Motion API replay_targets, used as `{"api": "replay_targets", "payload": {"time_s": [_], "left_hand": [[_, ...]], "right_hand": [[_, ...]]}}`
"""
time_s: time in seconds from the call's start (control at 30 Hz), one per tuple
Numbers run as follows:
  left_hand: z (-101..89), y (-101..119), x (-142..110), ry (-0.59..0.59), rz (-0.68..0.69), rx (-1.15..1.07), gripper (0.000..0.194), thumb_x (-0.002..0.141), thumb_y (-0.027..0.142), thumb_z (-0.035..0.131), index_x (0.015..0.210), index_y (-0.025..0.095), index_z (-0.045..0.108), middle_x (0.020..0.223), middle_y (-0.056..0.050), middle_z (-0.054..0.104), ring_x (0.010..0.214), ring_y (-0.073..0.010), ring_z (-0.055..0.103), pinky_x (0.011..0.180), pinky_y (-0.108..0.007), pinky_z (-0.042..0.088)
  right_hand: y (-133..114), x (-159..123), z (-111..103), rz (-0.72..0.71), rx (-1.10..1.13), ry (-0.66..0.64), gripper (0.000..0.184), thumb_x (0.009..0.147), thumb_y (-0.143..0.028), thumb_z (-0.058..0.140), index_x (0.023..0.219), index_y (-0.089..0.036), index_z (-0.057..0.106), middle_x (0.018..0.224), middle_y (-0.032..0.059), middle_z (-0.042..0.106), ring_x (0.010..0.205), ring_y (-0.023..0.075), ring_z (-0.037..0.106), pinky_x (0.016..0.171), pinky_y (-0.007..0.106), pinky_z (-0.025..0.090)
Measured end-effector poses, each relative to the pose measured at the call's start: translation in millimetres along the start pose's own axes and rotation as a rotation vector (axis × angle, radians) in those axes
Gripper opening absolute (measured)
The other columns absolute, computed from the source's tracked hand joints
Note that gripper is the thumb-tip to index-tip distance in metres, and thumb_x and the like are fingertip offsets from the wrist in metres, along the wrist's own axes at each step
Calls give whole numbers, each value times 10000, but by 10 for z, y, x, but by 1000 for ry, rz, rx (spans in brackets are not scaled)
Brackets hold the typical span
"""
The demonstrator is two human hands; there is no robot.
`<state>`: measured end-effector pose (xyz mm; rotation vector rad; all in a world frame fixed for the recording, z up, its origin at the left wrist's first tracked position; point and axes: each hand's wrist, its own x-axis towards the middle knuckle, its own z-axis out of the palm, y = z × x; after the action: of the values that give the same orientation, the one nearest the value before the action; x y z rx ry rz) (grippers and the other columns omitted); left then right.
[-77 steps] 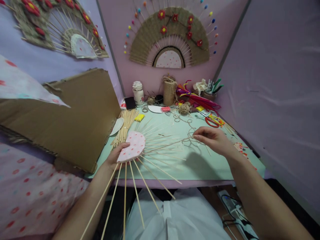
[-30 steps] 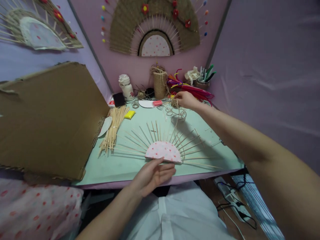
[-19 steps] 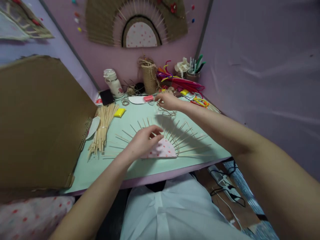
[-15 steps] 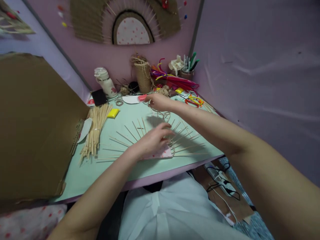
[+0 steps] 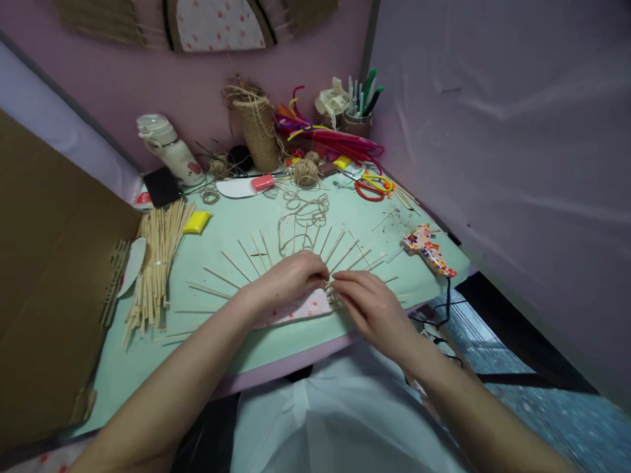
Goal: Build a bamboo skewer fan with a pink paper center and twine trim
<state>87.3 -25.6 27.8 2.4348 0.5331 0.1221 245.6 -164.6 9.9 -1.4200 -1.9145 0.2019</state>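
A half-round piece covered in white cloth with red dots (image 5: 308, 309) lies at the table's front, with thin wooden sticks (image 5: 235, 263) fanning out from it. My left hand (image 5: 298, 272) rests over its upper edge, fingers curled and closed. At the right side of the fan, my right hand (image 5: 372, 302) meets the left with its fingertips pinched together among the stick bases. What either hand pinches is hidden or too small to name. Loose loops of jute twine (image 5: 308, 209) lie just beyond the hands, with a strand running down toward the left one.
Left are a bundle of sticks (image 5: 160, 263), a yellow packet (image 5: 197, 222) and a cardboard panel (image 5: 54, 276). At the back stand a bottle (image 5: 172, 152), a twine roll (image 5: 256, 128) and pipe cleaners (image 5: 340, 141). Scissors (image 5: 369, 190) and a patterned glue gun (image 5: 428, 251) lie right.
My right hand has come back from the far side of the table to beside my left hand. The left fingers have curled in. The view has shifted, bringing the glue gun into sight.
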Motion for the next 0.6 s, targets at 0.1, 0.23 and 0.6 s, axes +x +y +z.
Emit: {"api": "replay_targets", "payload": {"time_s": [0.1, 0.23, 0.6], "left_hand": [[-76, -27, 5, -57, -70, -51, 167, 814, 177, 561, 895, 201, 705, 869, -34, 667, 812, -171, 582, 722, -259, 416], [-143, -80, 41, -108, -107, -126, 131, 819, 222, 575, 872, 199, 692, 834, -10, 669, 769, -151, 586, 677, -237, 407], [-56, -36, 132, -51, -240, -26, 129, 806, 217, 510, 778, 190, 633, 674, 9, 593, 626, -132, 510, 574, -249, 330]], "right_hand": [[4, -265, 120, 62, -74, 89, 189, 921, -175, 524, 1066, -202, 642, 1063, 100, 675, 989, 226, 591, 854, 405, 478], [-5, -333, 204, 56, -113, 43, 189, 911, -191, 546, 1076, -190, 641, 1050, 89, 687, 976, 235, 579, 860, 417, 448], [14, -374, 326, 88, -112, -1, 254, 904, -200, 541, 1139, -181, 634, 1044, 98, 680, 957, 232, 584, 842, 402, 419]]}}
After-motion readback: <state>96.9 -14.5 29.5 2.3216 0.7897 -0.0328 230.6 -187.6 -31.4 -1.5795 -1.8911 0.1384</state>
